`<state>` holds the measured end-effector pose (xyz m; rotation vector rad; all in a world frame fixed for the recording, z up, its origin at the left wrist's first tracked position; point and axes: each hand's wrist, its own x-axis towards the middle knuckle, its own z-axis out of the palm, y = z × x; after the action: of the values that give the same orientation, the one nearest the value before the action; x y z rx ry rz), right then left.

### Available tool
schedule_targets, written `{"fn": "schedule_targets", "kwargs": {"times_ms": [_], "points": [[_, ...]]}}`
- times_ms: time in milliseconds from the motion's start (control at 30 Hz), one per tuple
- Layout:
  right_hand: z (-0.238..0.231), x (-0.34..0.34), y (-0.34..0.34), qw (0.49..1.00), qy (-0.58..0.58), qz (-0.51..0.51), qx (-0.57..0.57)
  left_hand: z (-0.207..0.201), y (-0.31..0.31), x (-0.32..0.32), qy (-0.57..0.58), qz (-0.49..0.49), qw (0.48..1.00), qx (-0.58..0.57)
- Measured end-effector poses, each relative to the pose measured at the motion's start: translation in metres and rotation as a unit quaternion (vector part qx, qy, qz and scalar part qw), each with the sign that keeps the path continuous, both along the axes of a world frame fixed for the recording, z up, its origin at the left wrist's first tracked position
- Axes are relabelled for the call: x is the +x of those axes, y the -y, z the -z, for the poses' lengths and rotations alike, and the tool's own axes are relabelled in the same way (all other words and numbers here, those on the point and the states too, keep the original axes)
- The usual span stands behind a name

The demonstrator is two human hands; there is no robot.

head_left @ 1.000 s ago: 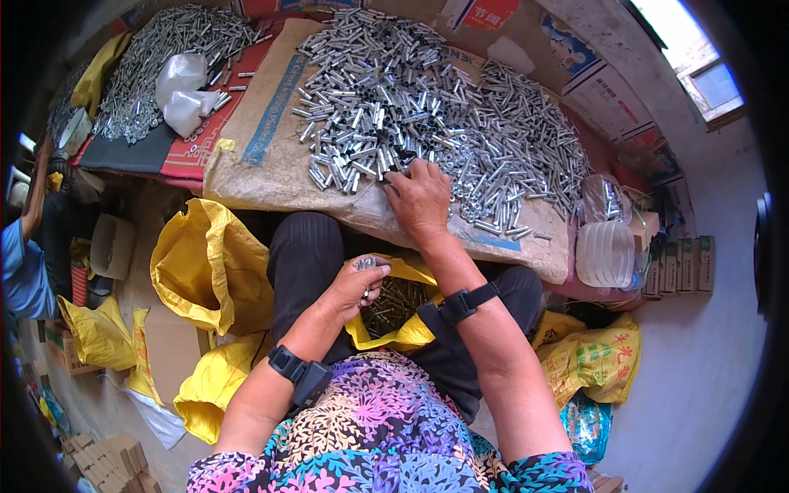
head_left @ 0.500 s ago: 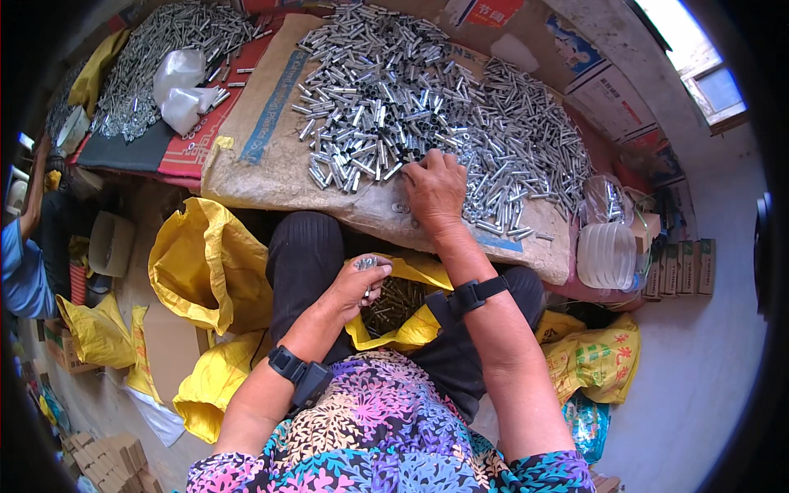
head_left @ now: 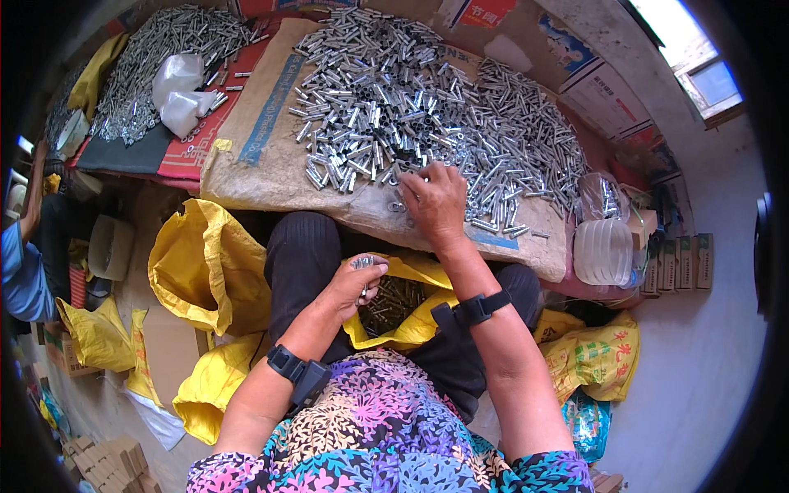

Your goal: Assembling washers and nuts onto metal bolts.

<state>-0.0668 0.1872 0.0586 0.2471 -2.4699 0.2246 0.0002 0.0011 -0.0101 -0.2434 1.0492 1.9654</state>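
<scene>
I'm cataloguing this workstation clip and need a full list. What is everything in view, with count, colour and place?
metal tubes: too many to count, silver, heaped on the work surface ahead
second tube heap: many, silver, upper left
sacking sheet: one, tan, under the main heap
white plastic bags: about two, beside the second heap
yellow bags: several, around the knees and on the floor at left
lap bag: one, yellow, open on the lap, holding dark small parts
clear plastic container: one, right of the sheet
cardboard boxes: a row, far right
other person's blue sleeve: one, left edge
left hand: over the lap, pinching a few small tubes
right hand: on the near edge of the main heap
</scene>
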Motion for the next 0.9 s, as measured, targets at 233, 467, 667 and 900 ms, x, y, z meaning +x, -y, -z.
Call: {"fn": "schedule_targets", "kwargs": {"times_ms": [233,467,667,900], "points": [[0.005,0.016,0.013,0.997,0.062,-0.038,-0.005,0.001,-0.001,0.001,-0.001,0.001,1.0,0.004],[0.009,0.004,-0.008,0.999,0.033,-0.003,0.011,0.0,0.0,0.001,-0.006,-0.004,1.0,-0.002],[0.011,-0.001,-0.016,1.0,0.024,0.011,0.014,-0.001,0.0,0.0,-0.01,0.003,1.0,-0.004],[0.006,0.003,-0.016,0.999,0.03,-0.012,0.011,0.0,0.0,0.001,-0.012,0.0,1.0,-0.001]]}}
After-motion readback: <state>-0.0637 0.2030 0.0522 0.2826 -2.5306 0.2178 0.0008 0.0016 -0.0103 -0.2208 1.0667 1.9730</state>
